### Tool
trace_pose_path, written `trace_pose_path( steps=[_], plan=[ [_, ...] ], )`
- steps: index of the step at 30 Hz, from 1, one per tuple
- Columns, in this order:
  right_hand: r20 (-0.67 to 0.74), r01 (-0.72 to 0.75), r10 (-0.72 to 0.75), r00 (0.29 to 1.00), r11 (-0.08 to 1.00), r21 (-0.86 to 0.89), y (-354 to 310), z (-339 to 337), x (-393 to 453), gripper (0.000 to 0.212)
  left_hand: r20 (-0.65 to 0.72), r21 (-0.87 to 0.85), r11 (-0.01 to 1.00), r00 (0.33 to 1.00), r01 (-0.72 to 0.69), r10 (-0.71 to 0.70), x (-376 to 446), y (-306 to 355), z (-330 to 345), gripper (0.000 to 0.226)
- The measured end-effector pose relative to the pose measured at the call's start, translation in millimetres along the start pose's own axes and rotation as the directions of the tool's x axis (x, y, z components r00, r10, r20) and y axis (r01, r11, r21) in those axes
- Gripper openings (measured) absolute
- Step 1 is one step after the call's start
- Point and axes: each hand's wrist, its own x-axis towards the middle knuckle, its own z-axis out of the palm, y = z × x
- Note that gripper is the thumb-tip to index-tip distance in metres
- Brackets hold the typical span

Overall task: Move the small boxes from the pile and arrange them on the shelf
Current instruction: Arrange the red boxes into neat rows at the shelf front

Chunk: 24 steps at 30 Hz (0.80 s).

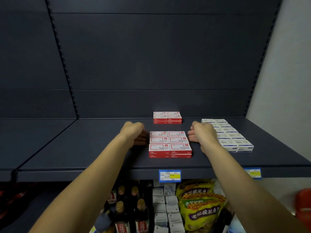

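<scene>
On the shelf a block of red boxes lay two across and stacked. The left hand touched its left side with straight, relaxed fingers; the right hand hovered just beside its right side, fingers also straight. More red boxes sat behind, white boxes to the right.

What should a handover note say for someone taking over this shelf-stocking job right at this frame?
Left hand: open, fingers beside the left edge of the front red block; contact unclear.
Right hand: open, fingers by the block's right edge, holding nothing.
Things: front red block sits two wide, three deep, two layers, mid-shelf. A smaller red stack stands behind it by the back panel. White boxes lie in rows on the right.
Done: these groups are on the shelf.
Left: square up the front block. The pile is out of view, so remaining boxes are unknown.
</scene>
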Motion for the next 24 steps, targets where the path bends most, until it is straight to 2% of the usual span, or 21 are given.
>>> trace_pose_path(
  steps=[5,9,17,22,24],
  plan=[
    [-0.030,0.092,-0.094,0.995,0.992,-0.081,-7,11,30,0.030,-0.142,0.001,0.996,0.986,-0.084,0.083,42,7,3,0.012],
    [0.020,0.142,-0.141,0.990,0.982,-0.124,-5,25,52,0.026,-0.218,0.055,0.992,0.968,-0.116,0.125,74,7,11,0.010],
    [-0.007,0.139,-0.140,0.990,0.985,-0.107,-9,49,89,0.021,-0.220,0.016,0.986,0.962,-0.164,0.164,98,13,34,0.010],
    [-0.044,0.178,-0.195,0.980,0.949,-0.260,-13,54,93,0.025,-0.197,0.098,0.970,0.951,-0.222,0.237,113,11,49,0.012],
    [-0.035,0.190,-0.211,0.977,0.934,-0.303,-9,59,102,0.020,-0.197,0.124,0.965,0.947,-0.232,0.253,119,11,54,0.010]
  ],
)
